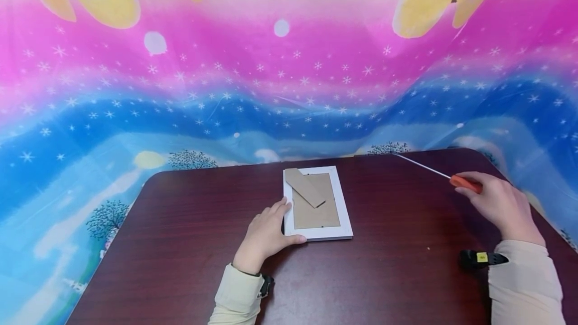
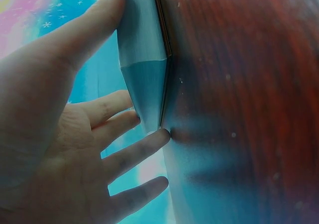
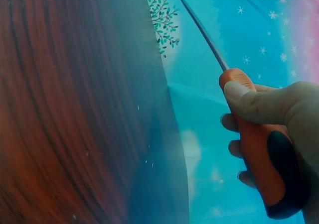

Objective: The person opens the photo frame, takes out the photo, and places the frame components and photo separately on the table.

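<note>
A white picture frame (image 1: 345, 214) lies back side up on the table, showing its brown cardboard backing (image 1: 311, 217). Slantwise across that backing lies a cardboard stand leg (image 1: 304, 187). My left hand (image 1: 266, 232) is at the near left corner, thumb against the near edge and fingers along the left side. In the left wrist view its fingers (image 2: 137, 157) are spread and fairly straight beside the frame's corner (image 2: 144, 69). Off to the right, my right hand (image 1: 503, 204) grips a screwdriver (image 3: 259, 154) by its orange and black handle, the thin metal shaft pointing away to the upper left.
The dark red-brown wooden table (image 1: 189, 224) has rounded far corners. Behind it hangs a colourful cloth backdrop (image 1: 253, 74) with snowflakes, reaching down past the table's edges. Black straps with small devices (image 1: 483, 258) sit at both wrists. A tiny pale speck lies on the table at right.
</note>
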`<state>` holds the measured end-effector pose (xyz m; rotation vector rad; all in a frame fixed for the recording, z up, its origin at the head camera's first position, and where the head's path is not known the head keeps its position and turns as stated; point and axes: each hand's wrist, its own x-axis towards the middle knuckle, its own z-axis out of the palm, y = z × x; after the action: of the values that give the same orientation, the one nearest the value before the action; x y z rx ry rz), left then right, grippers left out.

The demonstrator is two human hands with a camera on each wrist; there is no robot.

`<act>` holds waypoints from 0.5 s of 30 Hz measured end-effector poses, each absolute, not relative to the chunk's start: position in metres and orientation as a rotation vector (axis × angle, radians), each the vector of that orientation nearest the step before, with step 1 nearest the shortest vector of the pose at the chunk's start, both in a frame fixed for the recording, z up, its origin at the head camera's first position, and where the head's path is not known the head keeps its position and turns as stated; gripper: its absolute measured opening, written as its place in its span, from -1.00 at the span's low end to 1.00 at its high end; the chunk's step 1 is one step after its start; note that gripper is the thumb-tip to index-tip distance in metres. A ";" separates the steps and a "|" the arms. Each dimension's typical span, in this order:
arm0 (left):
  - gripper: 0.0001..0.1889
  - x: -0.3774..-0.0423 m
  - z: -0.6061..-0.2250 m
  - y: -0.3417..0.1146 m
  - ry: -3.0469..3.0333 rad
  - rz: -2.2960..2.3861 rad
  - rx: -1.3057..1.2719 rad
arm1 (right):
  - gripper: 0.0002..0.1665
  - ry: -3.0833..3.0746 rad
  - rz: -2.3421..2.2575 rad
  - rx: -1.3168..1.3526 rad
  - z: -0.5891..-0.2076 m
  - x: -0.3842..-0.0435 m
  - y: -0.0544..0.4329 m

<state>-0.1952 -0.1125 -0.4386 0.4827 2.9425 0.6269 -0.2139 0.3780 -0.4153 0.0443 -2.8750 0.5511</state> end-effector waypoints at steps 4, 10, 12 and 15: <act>-0.02 -0.195 -0.439 -0.113 2.942 0.628 0.482 | -0.45 -2.885 0.551 0.025 -0.418 -0.213 0.382; -0.01 -0.195 -0.440 -0.113 2.942 0.627 0.485 | -0.48 -2.900 0.543 -0.042 -0.422 -0.216 0.383; -0.01 -0.195 -0.440 -0.113 2.947 0.623 0.489 | -0.49 -2.909 0.556 -0.051 -0.424 -0.217 0.384; -0.01 -0.195 -0.440 -0.113 2.953 0.618 0.493 | -0.51 -2.926 0.585 -0.040 -0.426 -0.217 0.386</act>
<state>-0.1955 -0.1128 -0.4401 0.4934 2.9532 0.6184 -0.2174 0.3861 -0.4257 -0.0395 -2.9258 0.5849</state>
